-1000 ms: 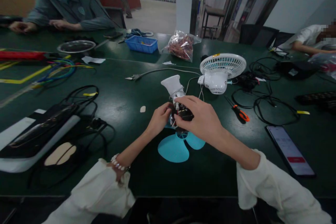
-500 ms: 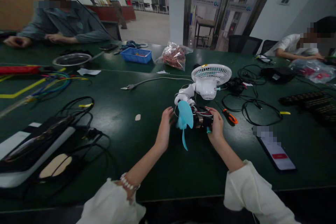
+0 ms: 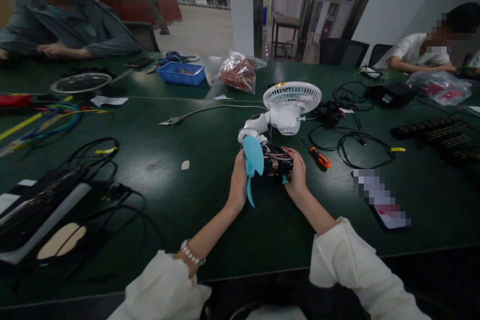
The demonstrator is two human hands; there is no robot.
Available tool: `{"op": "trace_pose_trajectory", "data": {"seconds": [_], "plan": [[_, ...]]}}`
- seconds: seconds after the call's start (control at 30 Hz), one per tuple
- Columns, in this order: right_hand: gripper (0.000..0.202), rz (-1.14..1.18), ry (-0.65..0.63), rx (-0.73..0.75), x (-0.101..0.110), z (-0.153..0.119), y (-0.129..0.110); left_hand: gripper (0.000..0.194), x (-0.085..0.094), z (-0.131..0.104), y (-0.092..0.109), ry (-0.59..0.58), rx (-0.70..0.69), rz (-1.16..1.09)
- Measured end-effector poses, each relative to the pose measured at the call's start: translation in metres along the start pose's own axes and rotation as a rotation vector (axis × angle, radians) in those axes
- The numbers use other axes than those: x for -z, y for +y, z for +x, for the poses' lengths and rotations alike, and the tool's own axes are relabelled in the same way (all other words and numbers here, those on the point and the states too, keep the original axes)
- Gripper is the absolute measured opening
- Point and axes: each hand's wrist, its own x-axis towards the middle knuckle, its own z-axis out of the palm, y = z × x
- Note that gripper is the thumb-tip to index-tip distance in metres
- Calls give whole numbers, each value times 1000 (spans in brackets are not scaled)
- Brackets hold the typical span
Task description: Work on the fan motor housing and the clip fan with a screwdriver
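Observation:
A small fan in parts lies in front of me, with its white housing [image 3: 285, 119] and round guard resting on the table. My right hand [image 3: 298, 176] grips the end of the dark fan motor [image 3: 273, 166], which has wires over it and a small teal knob below. On the motor's left end sits the light-blue fan blade [image 3: 254, 155]. My left hand [image 3: 238, 182] is closed against the blade from the left, its fingertips partly hidden behind it. An orange-handled screwdriver [image 3: 320, 158] lies right of my right hand.
A phone [image 3: 386, 205] and black cables [image 3: 365, 160] lie to the right. Farther back stand a blue bin [image 3: 182, 78] and a clear bag [image 3: 239, 74] of reddish bits. A plug cord [image 3: 202, 110] stretches left from the fan. Other people sit across the green table [image 3: 157, 170].
My left hand has moved in from beside the blade to touch it. My right hand keeps its grip on the motor. The whole view has shifted slightly.

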Motion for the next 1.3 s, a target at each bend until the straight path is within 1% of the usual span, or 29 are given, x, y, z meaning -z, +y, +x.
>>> {"op": "trace_pose_trajectory", "data": {"seconds": [0.13,0.2,0.27,0.33,0.4,0.5,0.6,0.67,0.7,0.73,0.8,0.87,0.97,1.03,1.13,1.23,1.3], "plan": [[24,-22,-4,24,-2,0,-3,48,4,0,-4,-22,-2,10],[24,-41,-17,48,-5,0,-8,49,7,2,-7,-26,-26,38],[23,-70,-46,89,-10,2,-16,49,11,3,-9,-45,-87,74],[22,-139,-103,147,-18,7,-26,50,14,4,-10,-42,-168,131],[22,-244,-180,205,-28,13,-36,50,17,5,-9,0,-238,193],[22,-390,-279,300,-43,22,-46,49,23,8,-7,108,-301,245],[21,-479,-331,408,-55,23,-51,44,34,16,-7,232,-312,169],[21,-520,-356,451,-60,18,-53,39,45,25,-5,334,-279,56],[21,-539,-366,466,-62,14,-54,37,52,30,-4,382,-241,-15],[21,-558,-376,482,-64,10,-55,35,58,35,-2,429,-182,-94],[21,-599,-404,524,-68,1,-58,30,72,43,3,485,-8,-265],[21,-659,-451,589,-73,-9,-62,24,83,49,9,481,115,-343],[21,-818,-584,694,-83,-25,-68,24,97,53,15,382,236,-419],[23,-938,-653,737,-90,-36,-69,25,103,54,17,330,301,-468],[27,-1116,-707,776,-102,-54,-68,25,107,54,14,334,308,-439],[31,-1278,-783,831,-115,-70,-65,22,104,54,8,353,246,-375],[32,-1360,-818,856,-125,-76,-63,20,100,53,4,357,177,-339]]}}
